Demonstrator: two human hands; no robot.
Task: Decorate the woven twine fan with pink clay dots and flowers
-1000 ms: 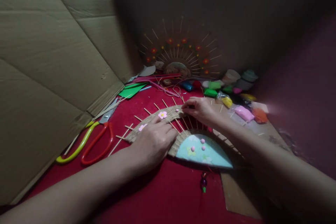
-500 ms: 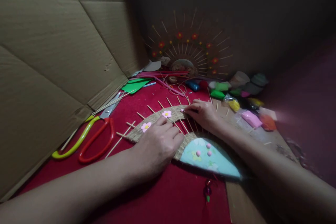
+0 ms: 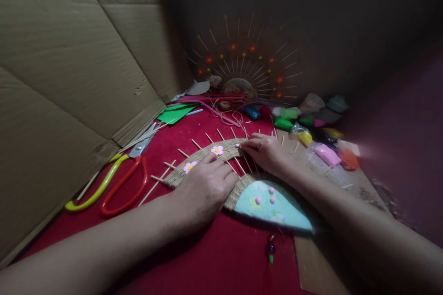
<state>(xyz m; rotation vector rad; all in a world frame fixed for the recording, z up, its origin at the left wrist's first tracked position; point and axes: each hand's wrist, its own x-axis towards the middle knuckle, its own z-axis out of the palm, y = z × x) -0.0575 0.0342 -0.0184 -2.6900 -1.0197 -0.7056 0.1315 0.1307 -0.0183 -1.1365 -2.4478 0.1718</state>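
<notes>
A fan-shaped craft piece lies on the red surface, with a jute-wrapped band (image 3: 200, 156) threaded on thin wooden sticks and a light blue half-round base (image 3: 273, 214). My left hand (image 3: 207, 186) is closed over the band's left part, its fingertips just below a pink clay flower (image 3: 217, 150). Another pink flower (image 3: 189, 167) sits left of those fingers. At the top of the band, my right hand (image 3: 265, 150) pinches at a small pink clay piece (image 3: 237, 146), its fingertips touching the jute. Several pink clay balls (image 3: 272, 191) rest on the blue base.
Scissors (image 3: 140, 147) with yellow and red handles lie at left by a cardboard wall (image 3: 69, 78). Green sheet (image 3: 176, 114) and pink strips are behind. Clay packets (image 3: 327, 154) crowd the right. A decorated stick fan (image 3: 244, 55) stands at the back. A beaded charm (image 3: 271, 246) lies in front.
The view has shifted slightly, so everything appears a little further left. Both hands keep their places on the jute band, the right fingers still at the small pink piece.
</notes>
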